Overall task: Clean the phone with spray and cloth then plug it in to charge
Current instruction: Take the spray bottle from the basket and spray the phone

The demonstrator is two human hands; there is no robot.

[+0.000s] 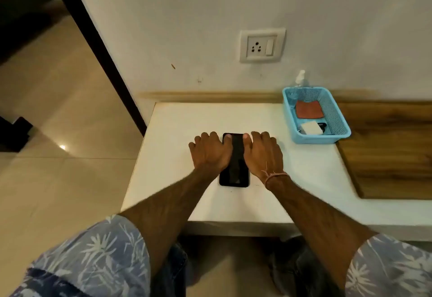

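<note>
A black phone (235, 168) lies flat, screen dark, in the middle of the white table (174, 128). My left hand (209, 150) rests on the table along the phone's left edge, and my right hand (264, 152) lies along its right edge. Both thumbs touch the phone's far end, and the fingers lie relaxed on the tabletop. A blue basket (315, 141) at the back right holds a red-brown cloth (308, 109), a white charger block (310, 128) with a dark cable, and a clear spray bottle (300, 79) standing in its far corner.
A white wall socket with a switch (261, 45) sits on the wall above the table. A wooden surface (392, 152) adjoins the table on the right. Tiled floor (58, 100) and a dark door frame (98, 46) lie to the left.
</note>
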